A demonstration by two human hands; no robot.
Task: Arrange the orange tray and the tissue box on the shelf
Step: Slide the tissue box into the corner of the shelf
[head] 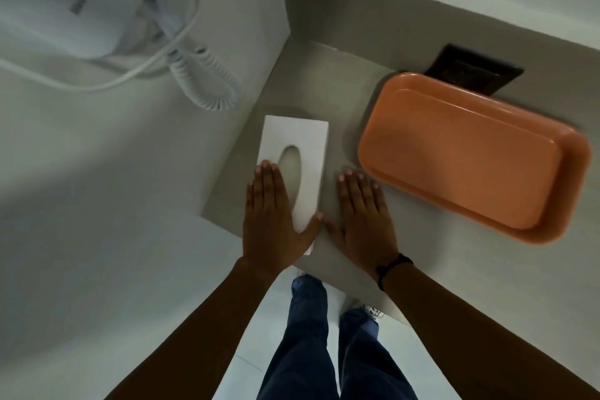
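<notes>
Left hand [271, 204] flat, fingers extended, pressing on tissue box [300, 153] at shelf [324, 81] left end. Right hand [363, 209] flat on shelf, grasping nothing. Orange tray [470, 156] sits right, near right hand.

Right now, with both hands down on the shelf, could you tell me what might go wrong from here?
1. The left hand lies flat on the tissue box, whose near corner seems to reach the shelf edge; a push towards you could tip it off.
2. The orange tray sits askew against a dark wall plate; sliding it back may scrape the plate.
3. The right hand rests between both; a quick move could knock the tray.
</notes>
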